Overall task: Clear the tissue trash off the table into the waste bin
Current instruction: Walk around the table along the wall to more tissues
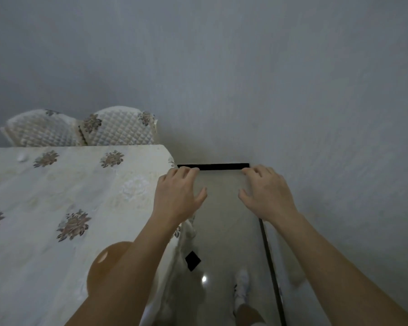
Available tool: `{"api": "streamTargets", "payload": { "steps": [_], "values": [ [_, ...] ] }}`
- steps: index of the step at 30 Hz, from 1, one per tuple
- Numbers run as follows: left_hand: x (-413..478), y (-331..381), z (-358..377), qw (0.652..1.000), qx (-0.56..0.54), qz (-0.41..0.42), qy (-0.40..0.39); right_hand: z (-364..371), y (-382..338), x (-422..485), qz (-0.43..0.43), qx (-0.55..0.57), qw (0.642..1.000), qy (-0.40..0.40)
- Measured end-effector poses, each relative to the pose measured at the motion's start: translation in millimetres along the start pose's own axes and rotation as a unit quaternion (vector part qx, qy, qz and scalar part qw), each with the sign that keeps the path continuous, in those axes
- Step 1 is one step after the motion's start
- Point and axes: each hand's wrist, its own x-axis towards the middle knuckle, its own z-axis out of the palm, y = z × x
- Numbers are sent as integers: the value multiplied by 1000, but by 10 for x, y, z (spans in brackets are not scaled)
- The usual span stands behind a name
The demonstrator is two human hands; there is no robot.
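The table (64, 191) fills the left of the view under a cream cloth with brown flowers. A small white crumpled tissue (22, 157) lies near its far left edge. My left hand (178, 196) hovers over the table's right corner, fingers apart and holding nothing. My right hand (266, 192) is out over the floor beside the wall, also empty with fingers spread. No waste bin is in view.
Two quilted chair backs (80, 129) stand behind the table. A brown rounded chair top (108, 257) shows at the table's near side. A grey wall (316, 114) runs close on the right, with a dark skirting strip (213, 166). My foot in a white shoe (242, 285) is on the glossy floor.
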Motion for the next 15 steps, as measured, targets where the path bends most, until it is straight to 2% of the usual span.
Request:
{"api": "streamTargets", "payload": {
  "steps": [7, 15],
  "values": [
    [781, 6, 437, 1000, 11, 4, -8, 358, 296, 771, 7, 30, 1000, -1],
    [2258, -27, 1013, 999, 24, -24, -12, 757, 872, 2366, -32, 46, 998, -16]
  ]
}}
